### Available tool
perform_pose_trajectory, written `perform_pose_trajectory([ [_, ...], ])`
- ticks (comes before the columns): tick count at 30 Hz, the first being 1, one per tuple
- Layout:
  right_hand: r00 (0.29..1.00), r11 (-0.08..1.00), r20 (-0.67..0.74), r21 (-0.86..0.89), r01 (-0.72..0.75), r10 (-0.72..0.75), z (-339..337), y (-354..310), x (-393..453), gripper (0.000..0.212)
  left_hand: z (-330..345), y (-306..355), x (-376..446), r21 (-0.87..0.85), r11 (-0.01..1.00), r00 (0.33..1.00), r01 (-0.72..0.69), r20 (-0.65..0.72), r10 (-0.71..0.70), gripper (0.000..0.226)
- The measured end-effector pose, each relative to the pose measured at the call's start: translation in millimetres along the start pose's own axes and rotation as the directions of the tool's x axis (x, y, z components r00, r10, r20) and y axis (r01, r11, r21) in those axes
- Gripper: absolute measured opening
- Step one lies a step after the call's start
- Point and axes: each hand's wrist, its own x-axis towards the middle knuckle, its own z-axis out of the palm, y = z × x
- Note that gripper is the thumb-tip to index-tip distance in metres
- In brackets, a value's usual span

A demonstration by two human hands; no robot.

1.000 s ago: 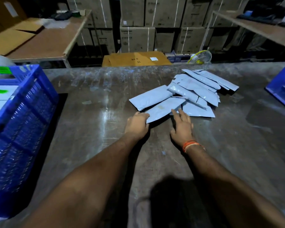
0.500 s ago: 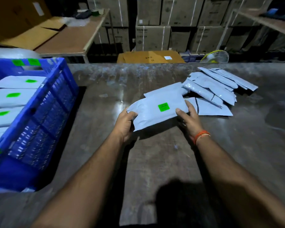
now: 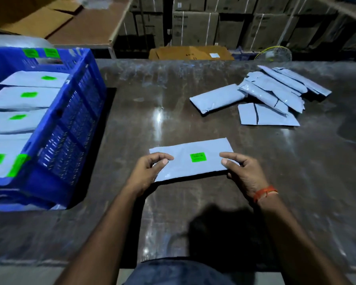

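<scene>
A grey mailer packet (image 3: 191,150) with a green sticker (image 3: 198,157) faces up in front of me, just above the dark table. My left hand (image 3: 147,172) pinches its left end between thumb and fingers. My right hand (image 3: 242,171), with an orange thread on the wrist, pinches its right end. A blue crate (image 3: 70,124) at the left holds several grey packets with green stickers. A loose pile of grey packets (image 3: 271,95) without visible stickers lies at the far right of the table.
The table (image 3: 173,212) is dark and glossy. Behind it stand stacked cardboard boxes (image 3: 195,21), a flat carton (image 3: 190,52), a small fan (image 3: 275,55) and a wooden side table (image 3: 86,27) at the back left.
I lifted one packet off the pile, turned it sticker side up and drew it toward me. My view swung left, showing more of the crate.
</scene>
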Motion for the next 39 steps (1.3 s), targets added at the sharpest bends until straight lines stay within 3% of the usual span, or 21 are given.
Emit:
perform_pose_trajectory([
  [2,0.996,0.984,-0.012,-0.159,0.082,-0.085,0,4,-9,0.019,-1,-2,2,0.072,0.995,0.998,-0.066,-0.018,0.067,0.015],
  [6,0.986,0.847,0.010,-0.511,0.148,-0.167,4,13,-22,0.021,-7,-21,12,0.443,0.883,0.970,-0.154,-0.101,0.220,0.018],
  [8,0.960,0.706,-0.058,-0.690,0.161,-0.276,7,19,-29,0.022,-9,-32,11,0.609,0.778,0.962,-0.153,-0.089,0.259,0.022],
  [10,0.887,0.508,-0.082,-0.842,0.183,-0.455,10,26,-34,0.034,-7,-38,5,0.752,0.632,0.928,-0.188,-0.074,0.365,0.025],
  [13,0.859,0.294,0.018,-0.936,0.194,-0.512,23,27,-39,0.054,8,-40,-3,0.777,0.513,0.872,-0.365,0.092,0.481,0.038],
  [16,0.897,0.144,0.114,-0.971,0.192,-0.426,37,27,-40,0.064,28,-41,-6,0.800,0.419,0.878,-0.429,0.261,0.401,0.053],
  [19,0.930,0.096,0.190,-0.968,0.230,-0.315,44,33,-35,0.063,38,-48,-7,0.845,0.338,0.901,-0.414,0.326,0.288,0.062],
  [23,0.961,0.073,0.206,-0.972,0.222,-0.183,39,46,-31,0.064,37,-55,-2,0.862,0.274,0.894,-0.426,0.353,0.278,0.066],
  [27,0.988,0.066,0.069,-0.995,0.079,-0.136,32,42,-32,0.067,26,-59,2,0.858,0.272,0.887,-0.435,0.358,0.290,0.066],
  [31,0.990,0.103,-0.042,-0.994,-0.028,-0.137,34,27,-26,0.067,20,-57,8,0.893,0.342,0.947,-0.292,0.222,0.230,0.067],
  [33,0.970,0.146,-0.006,-0.989,0.031,-0.242,48,16,-17,0.066,28,-45,10,0.879,0.407,0.956,-0.250,0.157,0.247,0.066],
  [35,0.952,0.117,0.096,-0.984,0.135,-0.291,64,14,-8,0.064,39,-38,12,0.873,0.397,0.940,-0.284,0.171,0.296,0.062],
  [39,0.968,0.072,0.163,-0.981,0.179,-0.189,77,31,1,0.063,47,-46,14,0.905,0.312,0.941,-0.289,0.209,0.266,0.059],
])
